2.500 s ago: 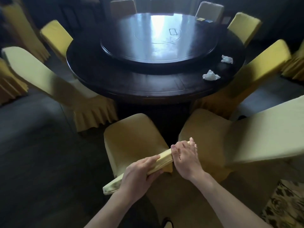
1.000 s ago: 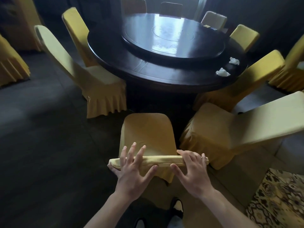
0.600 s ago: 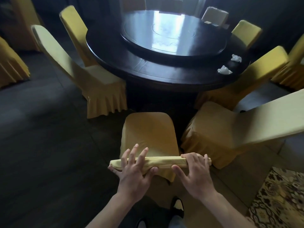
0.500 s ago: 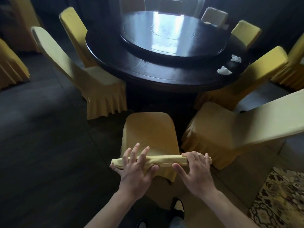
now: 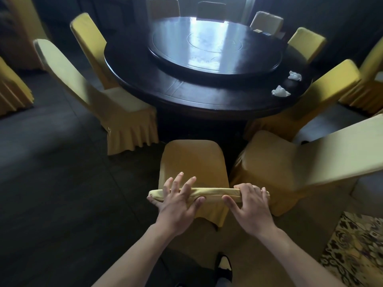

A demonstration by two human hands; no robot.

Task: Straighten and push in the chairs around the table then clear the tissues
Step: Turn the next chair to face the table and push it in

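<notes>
Left hand [image 5: 176,206]: palm on chair [image 5: 193,162] top rail, fingers spread straight over it; right hand [image 5: 249,206]: fingers curled over rail, thumb behind. Rail runs left-right; seat faces table [image 5: 207,98], just short of its edge; two tissues [image 5: 280,92] at far right.

Dim room, dark walls all round. Dark tiled floor [image 5: 51,183], faint seams across it. Patterned carpet [image 5: 356,249] in gold and black at lower right. Bright window light mirrored on the glossy raised turntable [image 5: 215,48] at the middle of the round dark table [image 5: 186,100]. More yellow-draped furniture at the left edge [image 5: 12,88] and the right edge [image 5: 371,79], apart from the ring round the table. Small items at the far rim, too small to tell.
</notes>
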